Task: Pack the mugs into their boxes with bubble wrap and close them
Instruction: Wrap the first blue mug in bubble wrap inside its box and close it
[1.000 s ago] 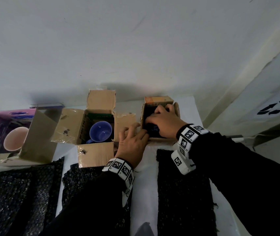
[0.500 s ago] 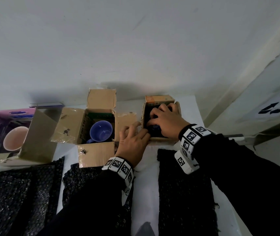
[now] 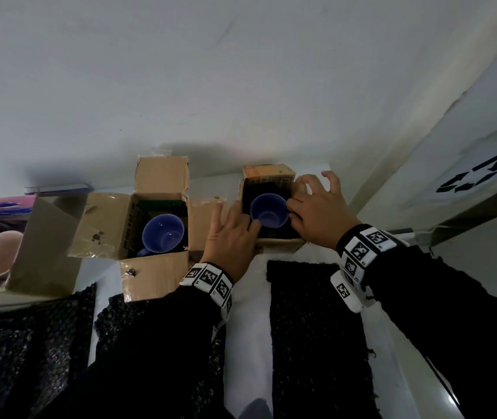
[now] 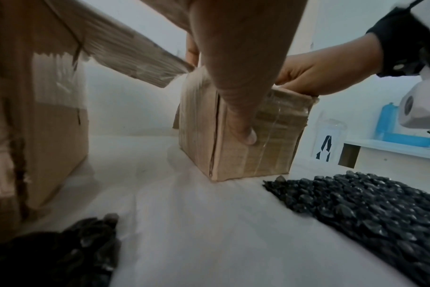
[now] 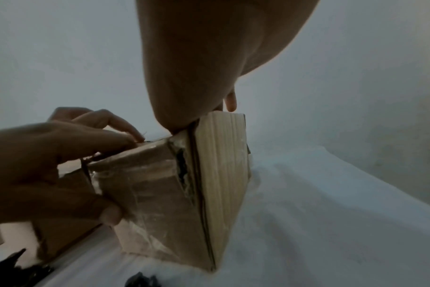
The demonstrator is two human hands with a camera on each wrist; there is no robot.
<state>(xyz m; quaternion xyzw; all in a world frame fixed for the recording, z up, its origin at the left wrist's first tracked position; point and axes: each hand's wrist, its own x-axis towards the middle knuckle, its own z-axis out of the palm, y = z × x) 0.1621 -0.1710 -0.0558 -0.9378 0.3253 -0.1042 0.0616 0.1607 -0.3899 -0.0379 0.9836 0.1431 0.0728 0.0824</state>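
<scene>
On the white table [image 3: 247, 343], your left hand [image 3: 229, 240] gripped the small box [image 3: 277, 241] to steady it, while your right hand [image 3: 316, 213], fingers loosely spread, pressed the bubble wrap [image 3: 267, 232] around the blue mug [image 3: 268, 210].

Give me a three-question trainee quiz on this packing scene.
1. True or false: the right box is already closed.
2. How many blue mugs show? A) one B) two C) three
3. Fill in: the left hand has its thumb against the box's ____.

Key
1. False: it stands open, a blue mug showing inside, with the right hand at its right edge.
2. B: the other one sits in the middle box.
3. Side.
</scene>
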